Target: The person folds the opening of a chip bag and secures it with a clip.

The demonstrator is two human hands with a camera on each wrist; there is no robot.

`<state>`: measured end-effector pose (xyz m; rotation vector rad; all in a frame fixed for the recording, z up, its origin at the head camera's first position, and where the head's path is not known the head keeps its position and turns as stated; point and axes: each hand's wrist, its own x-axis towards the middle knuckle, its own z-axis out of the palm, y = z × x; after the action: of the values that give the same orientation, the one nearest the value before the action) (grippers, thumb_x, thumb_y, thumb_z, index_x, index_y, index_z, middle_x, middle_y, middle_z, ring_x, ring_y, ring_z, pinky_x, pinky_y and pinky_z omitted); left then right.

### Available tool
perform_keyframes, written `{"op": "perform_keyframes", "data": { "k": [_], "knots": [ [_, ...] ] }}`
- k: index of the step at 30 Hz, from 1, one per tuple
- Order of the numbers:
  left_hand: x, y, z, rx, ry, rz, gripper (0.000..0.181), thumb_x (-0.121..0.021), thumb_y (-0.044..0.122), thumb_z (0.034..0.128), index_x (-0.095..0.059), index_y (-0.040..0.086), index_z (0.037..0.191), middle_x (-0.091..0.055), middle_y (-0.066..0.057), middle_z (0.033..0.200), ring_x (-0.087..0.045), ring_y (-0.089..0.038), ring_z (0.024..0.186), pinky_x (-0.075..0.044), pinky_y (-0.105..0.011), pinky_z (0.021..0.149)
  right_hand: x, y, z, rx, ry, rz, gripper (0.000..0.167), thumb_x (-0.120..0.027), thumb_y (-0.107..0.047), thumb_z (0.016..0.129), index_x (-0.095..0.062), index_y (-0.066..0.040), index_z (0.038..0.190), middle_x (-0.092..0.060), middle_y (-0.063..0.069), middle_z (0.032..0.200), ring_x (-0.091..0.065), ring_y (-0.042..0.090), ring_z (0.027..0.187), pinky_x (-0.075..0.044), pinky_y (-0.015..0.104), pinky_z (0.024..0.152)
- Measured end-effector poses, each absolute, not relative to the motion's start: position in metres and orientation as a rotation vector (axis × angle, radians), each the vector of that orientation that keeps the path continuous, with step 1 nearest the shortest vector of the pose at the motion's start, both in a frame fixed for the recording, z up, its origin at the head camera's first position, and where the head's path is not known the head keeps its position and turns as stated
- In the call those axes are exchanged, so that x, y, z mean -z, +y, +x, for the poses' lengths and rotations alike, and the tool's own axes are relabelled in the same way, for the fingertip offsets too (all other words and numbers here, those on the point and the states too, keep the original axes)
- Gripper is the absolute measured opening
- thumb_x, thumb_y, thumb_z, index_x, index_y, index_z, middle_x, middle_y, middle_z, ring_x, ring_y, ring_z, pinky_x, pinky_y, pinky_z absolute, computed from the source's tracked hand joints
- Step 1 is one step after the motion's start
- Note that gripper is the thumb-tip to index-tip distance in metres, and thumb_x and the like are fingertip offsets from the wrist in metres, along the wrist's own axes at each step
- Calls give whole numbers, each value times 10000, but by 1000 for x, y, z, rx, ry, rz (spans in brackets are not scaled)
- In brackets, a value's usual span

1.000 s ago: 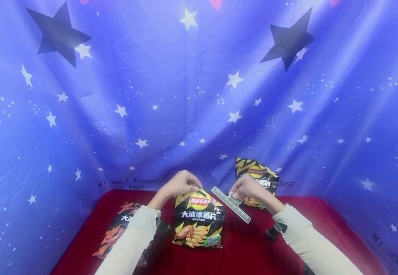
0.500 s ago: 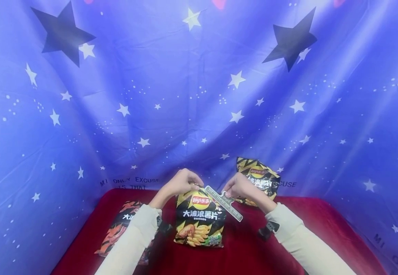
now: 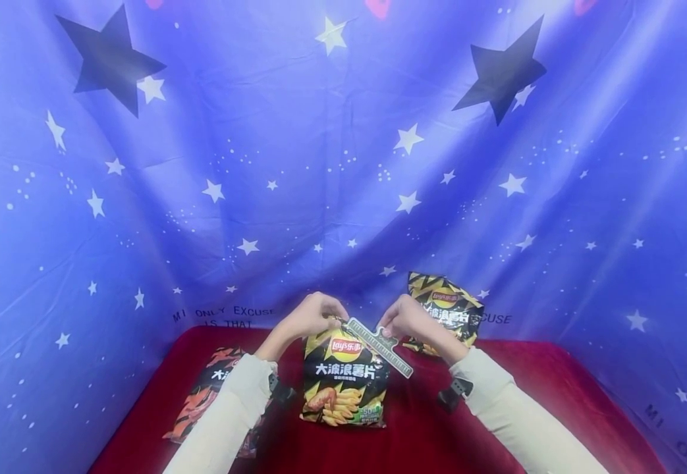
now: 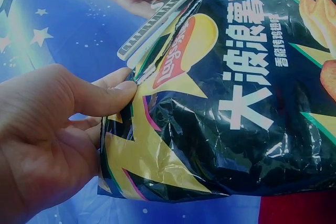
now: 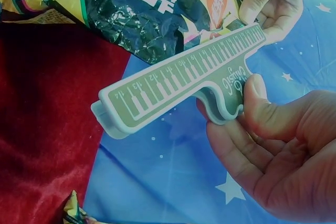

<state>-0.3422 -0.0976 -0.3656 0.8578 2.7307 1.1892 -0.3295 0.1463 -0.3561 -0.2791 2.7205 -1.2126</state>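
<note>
A black and yellow chip bag point(image 3: 345, 388) stands upright in the middle of the red cloth. My left hand point(image 3: 315, 316) pinches its top edge; the left wrist view shows thumb point(image 4: 113, 98) and fingers on the bag's point(image 4: 194, 129) folded top corner. Between thumb and fingers, my right hand point(image 5: 283, 150) pinches the handles of a long clip point(image 5: 184, 77) with a piano-key print. The clip slants across the bag's upper right edge, one end close to the left fingertips. In the head view my right hand point(image 3: 411, 324) is right of the bag.
Another black and yellow bag point(image 3: 446, 309) leans at the back right, partly behind my right forearm. An orange and black bag point(image 3: 195, 401) lies at the left, partly under my left sleeve point(image 3: 224, 415). A blue starry curtain point(image 3: 319, 131) hangs behind the red-covered table point(image 3: 533, 368).
My right hand has moved left with the clip, bringing it over the bag's top right edge. My left hand keeps its pinch on the bag, nearly still.
</note>
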Motion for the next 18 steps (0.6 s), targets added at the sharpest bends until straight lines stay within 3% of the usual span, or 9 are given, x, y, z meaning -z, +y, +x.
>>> {"op": "perform_keyframes", "data": {
  "k": [2,5,9,18],
  "knots": [
    [366,-98,-342,-1197,2737,852,197,-702,-61,842,-773,78,961,-773,-76,988,-701,-280,1054,-558,-466,976,356,146,-330,1213,2724,-282,113,-769,109,755,-778,36,841,-739,122,684,-564,107,525,-458,187,480],
    [368,-98,-342,-1231,2725,836,205,-708,-72,833,-768,70,967,-768,-81,991,-712,-293,1061,-560,-471,984,358,145,-331,1210,2727,-277,118,-774,110,749,-779,38,843,-748,136,707,-602,116,541,-513,212,498],
    [368,-96,-344,-1266,2727,813,206,-749,-66,815,-757,71,969,-760,-66,935,-732,-225,933,-592,-394,914,357,141,-332,1219,2717,-277,118,-776,111,748,-776,45,846,-754,151,726,-623,126,551,-560,240,533],
    [363,-99,-345,-1297,2789,725,200,-856,-14,736,-788,87,895,-773,-41,820,-692,-111,732,-585,-280,763,352,132,-332,1158,2744,-270,129,-786,106,734,-785,10,820,-758,148,732,-598,115,534,-509,198,497]
  ]
}}
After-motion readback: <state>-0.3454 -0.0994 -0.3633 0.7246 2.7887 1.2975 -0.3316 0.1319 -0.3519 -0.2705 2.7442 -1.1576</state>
